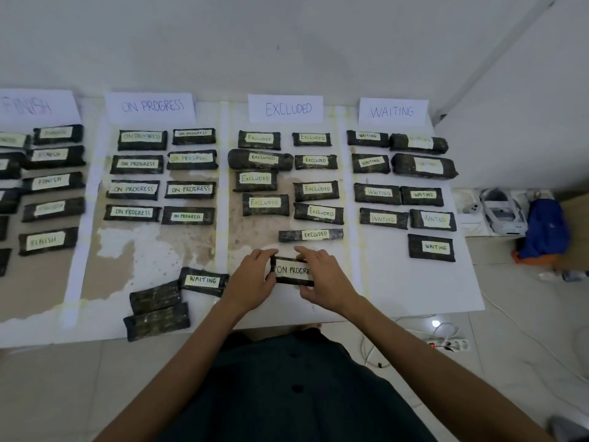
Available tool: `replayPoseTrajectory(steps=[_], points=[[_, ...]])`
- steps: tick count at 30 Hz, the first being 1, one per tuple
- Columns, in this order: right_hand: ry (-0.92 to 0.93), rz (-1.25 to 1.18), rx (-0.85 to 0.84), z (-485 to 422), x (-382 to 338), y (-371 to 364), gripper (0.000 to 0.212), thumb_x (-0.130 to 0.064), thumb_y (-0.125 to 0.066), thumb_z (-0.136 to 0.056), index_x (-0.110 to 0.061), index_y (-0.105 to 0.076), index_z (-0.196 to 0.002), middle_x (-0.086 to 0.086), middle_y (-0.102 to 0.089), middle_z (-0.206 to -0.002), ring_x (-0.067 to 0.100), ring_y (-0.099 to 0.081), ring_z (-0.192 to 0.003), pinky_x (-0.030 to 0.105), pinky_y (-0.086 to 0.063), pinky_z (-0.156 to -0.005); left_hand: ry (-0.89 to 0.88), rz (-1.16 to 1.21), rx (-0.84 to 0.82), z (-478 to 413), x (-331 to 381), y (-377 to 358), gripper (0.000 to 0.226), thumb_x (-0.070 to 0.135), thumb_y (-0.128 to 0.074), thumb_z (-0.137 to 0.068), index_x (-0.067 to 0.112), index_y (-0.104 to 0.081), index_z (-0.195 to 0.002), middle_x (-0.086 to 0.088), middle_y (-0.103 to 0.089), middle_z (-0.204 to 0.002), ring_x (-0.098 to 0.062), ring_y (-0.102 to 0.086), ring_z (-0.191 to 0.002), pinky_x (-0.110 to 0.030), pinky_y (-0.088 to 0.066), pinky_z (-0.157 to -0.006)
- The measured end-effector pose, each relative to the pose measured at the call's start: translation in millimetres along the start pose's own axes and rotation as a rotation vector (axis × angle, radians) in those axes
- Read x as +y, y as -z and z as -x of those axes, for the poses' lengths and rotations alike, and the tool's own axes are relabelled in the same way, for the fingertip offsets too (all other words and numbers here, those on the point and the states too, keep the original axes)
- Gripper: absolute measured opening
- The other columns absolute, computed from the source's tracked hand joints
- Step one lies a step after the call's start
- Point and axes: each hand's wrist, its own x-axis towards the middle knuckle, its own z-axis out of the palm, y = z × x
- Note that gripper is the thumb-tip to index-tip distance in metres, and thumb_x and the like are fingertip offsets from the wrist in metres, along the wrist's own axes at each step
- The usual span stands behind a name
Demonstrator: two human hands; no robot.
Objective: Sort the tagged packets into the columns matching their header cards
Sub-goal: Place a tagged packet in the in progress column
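Four white paper header cards [288,108] head columns of dark rectangular wrapped packets [141,140]: eight under ON PROGRESS, nine under EXCLUDED, nine under WAITING, four unsorted in front, and FINISH partly cut off by the frame edge.

Plain indoor room, home-like: tiled floor [526,393], white wall [287,43], power strip [449,345].

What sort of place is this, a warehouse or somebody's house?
Likely a plain room in a home or small office, not a warehouse: a tiled floor, a power strip lying on it, and handwritten header cards instead of printed signs.
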Motion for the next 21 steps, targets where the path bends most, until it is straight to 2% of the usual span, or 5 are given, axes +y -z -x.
replayPoseTrajectory(steps=[4,16,21], points=[[0.044,-0.037,0.017,-21,-18,1,0.079,-0.020,-0.073,-0.071,-0.013,-0.035,-0.140,0.006,-0.057,-0.126,0.027,-0.047,-0.113,0.038,-0.038,-0.096,0.003,0.024,0.064,4,-14,20,0.046,0.016,-0.052,-0.090,0.016,-0.041,-0.135,-0.005,-0.049,-0.127,-0.021,-0.047,-0.114,-0.032,-0.043,-0.092],[0.163,-0.015,-0.026,-92,-92,-34,0.072,-0.023,-0.071,-0.074,-0.015,-0.038,-0.138,0.007,-0.057,-0.125,0.027,-0.047,-0.111,0.040,-0.038,-0.098,0.137,0.082,0.158,19,-88,81,0.052,0.013,-0.054,-0.088,0.017,-0.036,-0.137,-0.005,-0.048,-0.128,-0.021,-0.048,-0.114,-0.038,-0.050,-0.090],[0.173,0.028,-0.066,-129,-121,-51,0.070,-0.024,-0.070,-0.075,-0.017,-0.039,-0.138,0.007,-0.053,-0.129,0.027,-0.044,-0.114,0.040,-0.037,-0.097,0.194,0.100,0.176,23,-126,101,0.056,0.013,-0.055,-0.087,0.019,-0.034,-0.139,-0.007,-0.048,-0.131,-0.022,-0.045,-0.121,-0.038,-0.044,-0.098]])
